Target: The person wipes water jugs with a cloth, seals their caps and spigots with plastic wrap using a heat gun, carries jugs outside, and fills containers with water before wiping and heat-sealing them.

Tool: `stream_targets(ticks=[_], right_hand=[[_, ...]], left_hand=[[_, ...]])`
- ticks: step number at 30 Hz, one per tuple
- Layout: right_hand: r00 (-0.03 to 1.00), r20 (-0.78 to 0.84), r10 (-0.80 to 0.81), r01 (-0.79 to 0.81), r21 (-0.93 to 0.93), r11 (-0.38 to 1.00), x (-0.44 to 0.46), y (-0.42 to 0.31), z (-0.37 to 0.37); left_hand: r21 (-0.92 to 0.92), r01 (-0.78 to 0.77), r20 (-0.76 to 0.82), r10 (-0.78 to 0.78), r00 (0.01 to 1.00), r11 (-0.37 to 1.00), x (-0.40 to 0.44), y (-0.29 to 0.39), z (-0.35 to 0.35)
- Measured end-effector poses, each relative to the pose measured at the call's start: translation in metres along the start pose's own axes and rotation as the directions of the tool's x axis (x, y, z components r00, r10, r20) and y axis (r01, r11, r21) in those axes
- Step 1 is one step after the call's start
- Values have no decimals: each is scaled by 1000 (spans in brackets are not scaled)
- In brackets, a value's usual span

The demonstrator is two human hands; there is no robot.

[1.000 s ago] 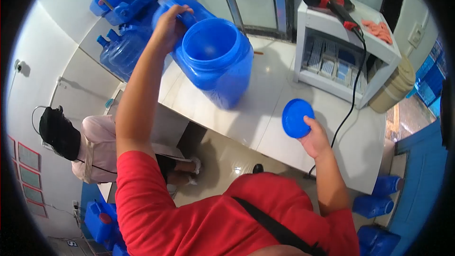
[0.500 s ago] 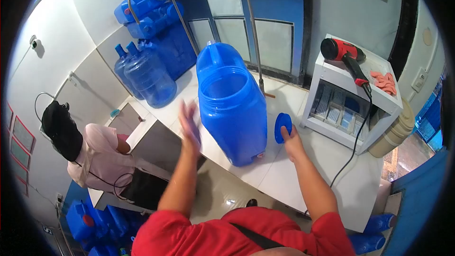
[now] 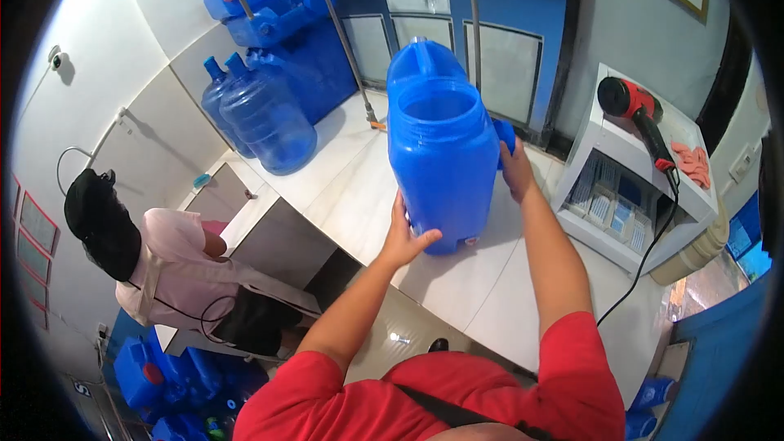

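A large blue water jug (image 3: 445,171) stands upright on the white counter, its wide threaded mouth uncapped and its handle at the far side. My left hand (image 3: 403,237) is against the jug's lower left side, thumb across the near face and other fingers along the side. On the jug's right, my right hand (image 3: 514,170) grips a blue screw cap (image 3: 504,135). That cap is close beside the jug's wall, partly hidden by it; whether they touch I cannot tell.
Clear blue bottles (image 3: 265,126) and stacked blue jugs (image 3: 265,12) stand back left. A metal filling spout (image 3: 347,49) rises beside the jug. Right is a white cabinet (image 3: 584,188) with a red-black heat gun (image 3: 641,118) and cord. Another person (image 3: 180,261) is at left.
My left hand has come in from the side onto the jug. The jug has shifted right and farther back along the counter. My right hand, with the cap, has moved up beside it.
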State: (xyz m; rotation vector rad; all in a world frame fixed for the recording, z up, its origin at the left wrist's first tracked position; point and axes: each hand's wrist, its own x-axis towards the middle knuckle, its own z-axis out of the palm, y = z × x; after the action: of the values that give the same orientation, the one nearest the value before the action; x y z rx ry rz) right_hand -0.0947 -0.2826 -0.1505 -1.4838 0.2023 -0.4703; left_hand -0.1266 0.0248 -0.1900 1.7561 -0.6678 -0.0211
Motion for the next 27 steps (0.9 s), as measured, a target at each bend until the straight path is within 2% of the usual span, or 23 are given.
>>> stream_targets(ticks=[2, 3, 5, 6, 7, 8, 9, 10, 11, 12, 13, 15, 18, 19, 20, 22, 23, 24, 25, 26, 27], right_hand=[[981, 125, -146, 163, -138, 977, -20, -25, -6], [986, 112, -120, 136, -148, 980, -43, -41, -14], [970, 244, -8, 155, -592, 791, -97, -61, -27], [971, 233, 44, 108, -599, 793, -114, -53, -35], [967, 243, 72, 144, -760, 634, -135, -41, -45], [959, 258, 122, 179, -877, 447, -163, -25, -55], [976, 190, 106, 147, -934, 324, -186, -6, -60], [971, 167, 169, 104, -938, 331, -208, 7, -62], [973, 166, 163, 128, -967, 219, -225, 16, -63], [975, 174, 138, 161, -982, 101, -236, 22, -63], [977, 176, 116, 171, -984, 48, -246, 29, -61], [977, 165, 136, 153, -984, 94, -261, 32, -55], [982, 157, 104, 135, -972, 190, -278, 28, -47], [985, 161, 63, 141, -959, 245, -282, 25, -44], [986, 159, 40, 145, -958, 246, -287, 20, -42], [990, 144, 14, 127, -915, 384, -300, 12, -41], [991, 131, -3, 120, -898, 423, -306, 7, -42], [993, 118, -14, 111, -880, 462, -314, 2, -43], [993, 114, -31, 115, -880, 461, -322, -2, -45], [997, 73, 8, 57, -839, 541, -331, -6, -47], [998, 39, 53, -1, -788, 615, -340, -10, -49]], left_hand=[[-77, 31, 33, -28, 999, 997, 10, -1, -4], [-93, 6, 41, -3, 999, 996, 14, -3, -5], [-89, 21, 24, -18, 1000, 996, 13, -2, -4], [-70, 15, -7, -16, 1000, 997, 8, -4, -1], [-77, 76, 24, -75, 997, 994, -1, -5, 6], [-150, 179, -103, -195, 975, 972, -16, -5, 15], [-219, 270, -222, -317, 922, 938, -33, -10, 24], [-218, 275, -322, -335, 885, 936, -52, -30, 36], [-378, 456, -114, -529, 841, 806, -69, -25, 40], [-486, 609, 110, -647, 754, 627, -73, -14, 43], [-481, 620, 126, -651, 749, 620, -68, -7, 50], [-510, 837, 487, -736, 470, 198, -59, 0, 72], [-575, 800, 509, -690, 515, 173, -33, -10, 99], [-608, 786, 504, -711, 490, 111, -24, -20, 109], [-609, 782, 500, -702, 507, 132, -18, -28, 114], [-594, 803, 607, -683, 407, -49, -4, -40, 122], [-633, 773, 539, -735, 412, -30, -1, -20, 124], [-634, 773, 536, -728, 428, -12, 1, -21, 126], [-650, 758, 546, -726, 418, -53, 3, -27, 129], [-662, 743, 559, -724, 404, -97, 4, -29, 132], [-652, 757, 523, -750, 404, -47, 5, -19, 131]])
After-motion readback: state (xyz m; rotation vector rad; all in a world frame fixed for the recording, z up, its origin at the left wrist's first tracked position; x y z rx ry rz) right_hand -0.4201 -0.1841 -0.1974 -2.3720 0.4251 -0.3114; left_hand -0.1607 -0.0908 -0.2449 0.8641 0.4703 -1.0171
